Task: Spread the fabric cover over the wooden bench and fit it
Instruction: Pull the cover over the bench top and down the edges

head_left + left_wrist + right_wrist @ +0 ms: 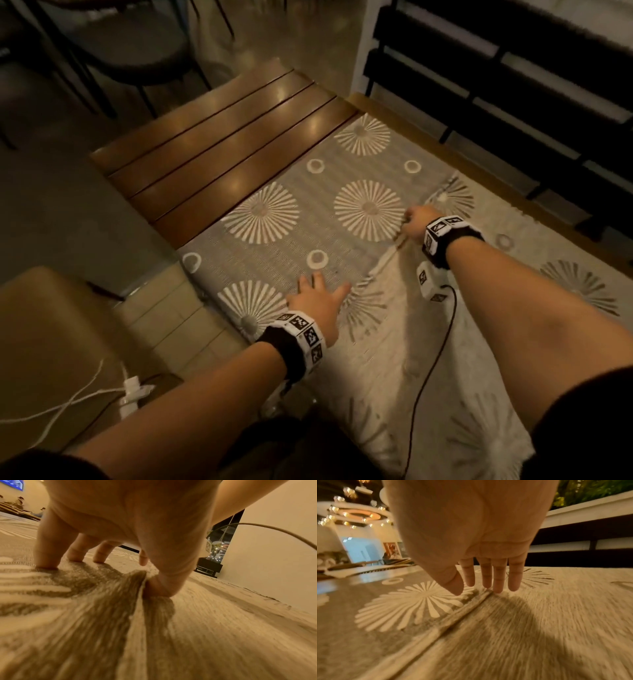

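The wooden slatted bench (pixel 219 144) runs away from me, its far half bare. The grey fabric cover (pixel 308 212) with white starburst prints lies over the near half. A paler part of it (pixel 445 342) spreads to the right, past a diagonal fold. My left hand (pixel 320 291) lies on the cover near the fold with fingers spread. In the left wrist view its fingertips (pixel 46 563) press down and the thumb pushes against a raised crease. My right hand (pixel 411 219) is farther along the fold. Its straight fingers (pixel 497 586) touch the fold ridge.
A dark round chair (pixel 130 44) stands at the far left and a black slatted rail (pixel 513 85) runs along the right. A tan seat (pixel 51 342) and a white power strip (pixel 133 394) with cables are at the near left. A black cable (pixel 435 359) hangs from my right wrist.
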### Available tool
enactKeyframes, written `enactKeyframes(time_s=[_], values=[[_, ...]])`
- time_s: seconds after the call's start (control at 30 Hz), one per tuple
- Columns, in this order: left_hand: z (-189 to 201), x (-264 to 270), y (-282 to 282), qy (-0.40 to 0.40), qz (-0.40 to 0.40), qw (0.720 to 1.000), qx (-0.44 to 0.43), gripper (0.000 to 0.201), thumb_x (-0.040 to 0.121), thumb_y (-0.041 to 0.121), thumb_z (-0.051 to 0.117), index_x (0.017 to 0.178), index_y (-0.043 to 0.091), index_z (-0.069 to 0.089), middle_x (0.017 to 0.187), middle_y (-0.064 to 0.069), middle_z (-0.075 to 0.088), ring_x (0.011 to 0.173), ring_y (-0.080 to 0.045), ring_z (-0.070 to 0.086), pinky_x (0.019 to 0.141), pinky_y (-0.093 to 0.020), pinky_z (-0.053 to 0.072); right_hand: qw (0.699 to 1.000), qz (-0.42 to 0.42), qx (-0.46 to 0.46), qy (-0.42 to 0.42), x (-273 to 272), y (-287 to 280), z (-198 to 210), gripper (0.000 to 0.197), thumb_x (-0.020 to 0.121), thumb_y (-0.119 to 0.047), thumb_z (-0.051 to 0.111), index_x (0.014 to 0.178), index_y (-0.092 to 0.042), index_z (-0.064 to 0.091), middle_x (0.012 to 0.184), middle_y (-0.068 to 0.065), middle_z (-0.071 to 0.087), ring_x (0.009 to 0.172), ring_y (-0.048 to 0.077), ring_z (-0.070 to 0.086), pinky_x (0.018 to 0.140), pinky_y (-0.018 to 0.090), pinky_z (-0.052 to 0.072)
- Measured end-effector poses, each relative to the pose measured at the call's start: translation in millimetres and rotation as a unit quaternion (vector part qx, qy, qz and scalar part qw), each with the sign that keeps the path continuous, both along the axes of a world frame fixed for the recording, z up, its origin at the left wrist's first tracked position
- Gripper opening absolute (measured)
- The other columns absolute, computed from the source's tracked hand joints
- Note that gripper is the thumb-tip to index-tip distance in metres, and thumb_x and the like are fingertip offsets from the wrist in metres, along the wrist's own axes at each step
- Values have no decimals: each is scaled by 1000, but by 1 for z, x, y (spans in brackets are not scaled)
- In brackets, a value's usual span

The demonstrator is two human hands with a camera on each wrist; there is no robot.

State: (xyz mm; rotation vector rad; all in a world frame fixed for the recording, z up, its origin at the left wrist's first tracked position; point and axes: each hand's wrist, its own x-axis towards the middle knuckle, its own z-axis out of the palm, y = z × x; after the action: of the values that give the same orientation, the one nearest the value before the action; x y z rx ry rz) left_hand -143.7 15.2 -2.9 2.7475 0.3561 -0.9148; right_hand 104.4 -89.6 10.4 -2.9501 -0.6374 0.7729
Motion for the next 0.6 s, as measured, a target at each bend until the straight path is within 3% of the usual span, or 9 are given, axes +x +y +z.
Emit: enactKeyframes(time_s=[0.1,0.23,0.3,0.4,0.5,0.6], values=[[0,3,9,-27,-6,1000,-11,96,81,7,64,144,44,2,152,-23,13,134,-47,24,94,-55,48,1000,-13,-16,-22,13,5,-12,37,90,-25,53,122,-8,60,129,20,55,112,37,58,96,40,47],[2,4,42,-64,-18,991,-112,64,83,23,65,128,42,23,128,-11,42,112,-35,51,87,-46,50,994,-78,-41,-64,40,2,-22,47,84,-41,50,119,-12,56,132,23,51,110,41,55,94,46,48],[7,3,60,-46,-48,988,-136,45,84,20,60,121,38,39,125,-5,46,106,-30,55,85,-42,51,993,-76,-61,-60,55,1,-28,54,82,-48,47,123,-14,51,135,25,45,116,43,50,97,48,46],[14,9,74,-2,-80,986,-143,40,89,14,54,126,30,54,128,-2,50,108,-28,56,83,-35,48,995,-38,-80,-55,64,7,-26,57,83,-43,47,132,-15,43,141,24,37,124,44,43,103,50,42],[16,19,73,30,-63,990,-121,63,86,10,59,143,29,40,137,-4,52,121,-28,53,93,-34,45,996,-30,-71,-47,65,18,-19,63,82,-39,56,136,-10,42,143,21,37,128,40,41,105,46,40],[14,29,73,42,-21,993,-110,80,84,17,64,151,26,20,142,-7,49,125,-28,51,95,-33,44,998,-25,-32,-40,69,30,-14,55,83,-30,59,130,-5,47,137,18,42,119,37,50,99,44,45]])
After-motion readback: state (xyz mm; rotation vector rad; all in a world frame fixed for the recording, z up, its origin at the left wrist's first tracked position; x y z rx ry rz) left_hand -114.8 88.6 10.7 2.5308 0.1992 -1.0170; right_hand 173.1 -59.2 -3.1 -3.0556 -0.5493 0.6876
